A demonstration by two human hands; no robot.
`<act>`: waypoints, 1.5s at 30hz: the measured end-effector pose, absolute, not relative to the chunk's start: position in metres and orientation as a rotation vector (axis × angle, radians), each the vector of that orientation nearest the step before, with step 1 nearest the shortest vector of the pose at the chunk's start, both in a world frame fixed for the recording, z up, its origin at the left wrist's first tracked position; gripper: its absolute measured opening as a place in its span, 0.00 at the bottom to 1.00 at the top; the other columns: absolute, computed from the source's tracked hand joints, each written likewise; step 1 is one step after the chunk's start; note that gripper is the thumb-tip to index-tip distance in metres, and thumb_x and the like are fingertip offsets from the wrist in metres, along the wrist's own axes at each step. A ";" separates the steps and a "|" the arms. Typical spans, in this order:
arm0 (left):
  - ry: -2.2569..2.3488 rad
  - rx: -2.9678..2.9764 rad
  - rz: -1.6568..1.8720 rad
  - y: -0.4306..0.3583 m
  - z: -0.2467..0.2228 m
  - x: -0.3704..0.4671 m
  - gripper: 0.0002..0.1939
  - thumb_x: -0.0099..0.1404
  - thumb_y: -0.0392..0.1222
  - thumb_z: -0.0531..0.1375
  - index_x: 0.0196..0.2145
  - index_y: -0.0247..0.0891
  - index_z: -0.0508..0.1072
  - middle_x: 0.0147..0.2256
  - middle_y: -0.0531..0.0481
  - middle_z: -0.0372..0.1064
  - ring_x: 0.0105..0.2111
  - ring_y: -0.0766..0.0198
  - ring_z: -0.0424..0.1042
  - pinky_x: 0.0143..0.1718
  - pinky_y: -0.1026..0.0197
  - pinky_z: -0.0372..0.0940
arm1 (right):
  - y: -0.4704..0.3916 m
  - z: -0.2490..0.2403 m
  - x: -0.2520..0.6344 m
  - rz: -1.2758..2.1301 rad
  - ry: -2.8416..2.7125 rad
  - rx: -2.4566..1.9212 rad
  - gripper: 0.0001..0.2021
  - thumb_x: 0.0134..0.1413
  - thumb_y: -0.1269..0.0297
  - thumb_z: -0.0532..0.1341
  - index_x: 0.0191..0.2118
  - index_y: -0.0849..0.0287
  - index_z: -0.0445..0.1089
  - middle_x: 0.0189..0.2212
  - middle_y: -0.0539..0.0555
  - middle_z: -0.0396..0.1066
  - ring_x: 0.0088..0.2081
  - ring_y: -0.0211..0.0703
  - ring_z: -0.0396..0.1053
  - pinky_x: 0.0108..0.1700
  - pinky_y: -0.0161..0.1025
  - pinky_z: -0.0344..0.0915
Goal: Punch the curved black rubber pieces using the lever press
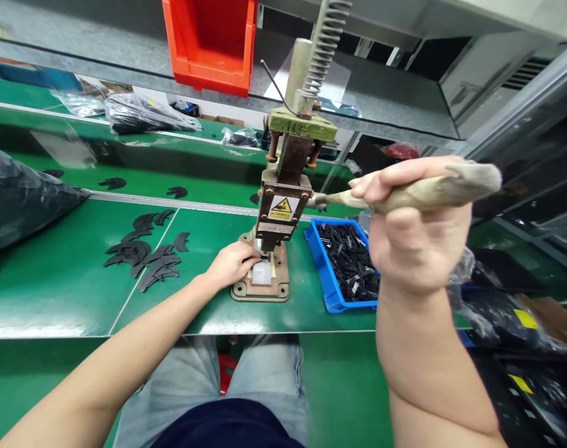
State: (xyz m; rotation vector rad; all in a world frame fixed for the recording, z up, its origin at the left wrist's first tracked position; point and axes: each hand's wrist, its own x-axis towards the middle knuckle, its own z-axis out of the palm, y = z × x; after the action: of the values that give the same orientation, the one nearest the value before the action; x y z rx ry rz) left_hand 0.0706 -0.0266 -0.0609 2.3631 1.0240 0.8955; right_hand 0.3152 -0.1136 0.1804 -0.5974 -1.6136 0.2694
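Observation:
A hand press (285, 211) with a yellow warning label stands on the green table in front of me. My right hand (411, 218) is wrapped round the press's long, wrapped lever handle (432, 190), raised to the right of the press. At the press base (243, 291), under the ram, my left hand (234, 264) pinches a small black part (264, 256); my fingers partly hide it. A pale plate (261, 274) lies on the base just in front of the fingertips.
Several curved black pieces (162, 264) lie on the table at left. A blue bin (330, 292) of small black parts stands right of the press. Beyond are a belt (147, 168) with black pieces, a shelf (101, 62) with a red bin (208, 78), and a large dark bag (22, 199).

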 end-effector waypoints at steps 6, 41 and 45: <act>0.960 2.426 0.835 -0.025 -0.059 0.065 0.13 0.75 0.45 0.57 0.45 0.41 0.82 0.44 0.43 0.79 0.49 0.54 0.75 0.56 0.50 0.67 | -0.140 0.126 0.299 0.140 -1.523 -0.649 0.15 0.62 0.53 0.64 0.28 0.52 0.63 0.24 0.46 0.62 0.30 0.39 0.69 0.44 0.52 0.74; 1.305 1.397 0.752 -0.018 -0.058 0.037 0.18 0.72 0.57 0.57 0.31 0.41 0.63 0.21 0.58 0.61 0.17 0.68 0.61 0.21 0.65 0.55 | -0.165 0.027 0.296 0.015 -1.461 -0.713 0.11 0.57 0.60 0.64 0.25 0.51 0.66 0.22 0.49 0.66 0.35 0.48 0.71 0.60 0.72 0.67; 1.132 1.330 0.702 -0.022 -0.051 0.057 0.21 0.68 0.58 0.64 0.32 0.40 0.63 0.20 0.57 0.67 0.16 0.71 0.64 0.19 0.68 0.56 | -0.164 0.029 0.298 0.014 -1.474 -0.691 0.11 0.57 0.61 0.64 0.25 0.51 0.66 0.23 0.48 0.67 0.36 0.48 0.72 0.60 0.69 0.67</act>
State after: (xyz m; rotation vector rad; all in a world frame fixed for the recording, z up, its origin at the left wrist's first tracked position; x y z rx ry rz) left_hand 0.0572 -0.0217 -0.0514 1.3303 1.1324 0.7017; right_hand 0.2975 -0.1636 0.0285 -0.6911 -1.4735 0.0138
